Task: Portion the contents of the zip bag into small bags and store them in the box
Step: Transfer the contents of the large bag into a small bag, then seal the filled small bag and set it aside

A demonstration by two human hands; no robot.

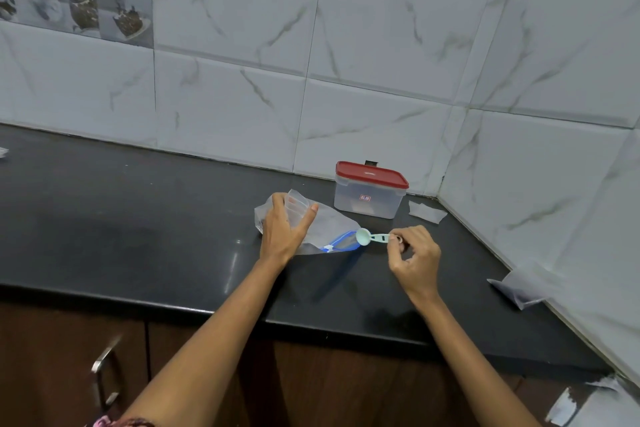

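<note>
A small clear bag (297, 205) is gripped by the left hand (282, 229) over the zip bag (325, 224), a mint scoop (370, 238) is pinched by the right hand (414, 255), and the red-lidded box (369, 191) is set just beyond.

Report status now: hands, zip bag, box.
Left hand holding small bags over zip bag. Right hand pinching scoop at bag mouth. Box behind, red lid on. Nothing blocking.

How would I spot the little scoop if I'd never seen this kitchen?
Find the black counter and the red-lidded box near its tiled corner. In front of it, the right hand pinches a pale mint scoop by its handle, bowl at the zip bag's blue-edged mouth. Nothing else there is mint green.
</note>
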